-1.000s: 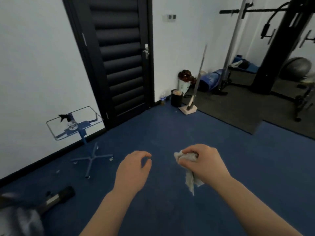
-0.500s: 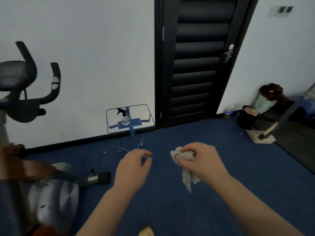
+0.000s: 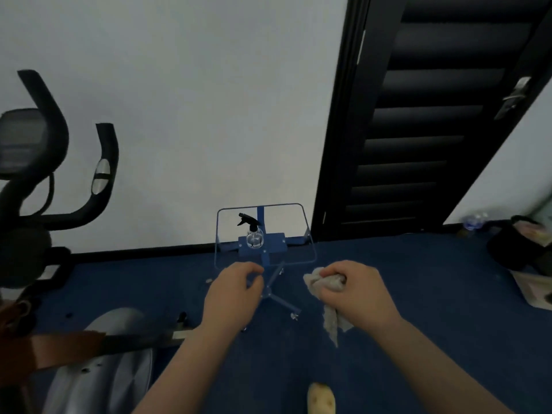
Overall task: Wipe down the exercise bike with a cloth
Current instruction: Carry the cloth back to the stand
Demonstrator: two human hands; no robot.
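The exercise bike [image 3: 35, 186] stands at the left edge, with black handlebars, a dark console and a silver body lower down. My right hand [image 3: 355, 289] grips a crumpled grey cloth [image 3: 327, 297], whose tail hangs below the fist. My left hand [image 3: 233, 289] hovers beside it with fingers loosely curled and nothing in it. Both hands are held out over the blue floor, to the right of the bike and apart from it.
A small blue stand with a clear top [image 3: 264, 234] carries a spray bottle [image 3: 254, 231] just beyond my hands, by the white wall. A black slatted door [image 3: 418, 130] is at the right. A dark bin [image 3: 513, 246] sits far right.
The view has swung left: the bike came into sight and grew larger, the door slid to the right, the stand moved to centre. Both hands keep their pose, cloth still in the right.
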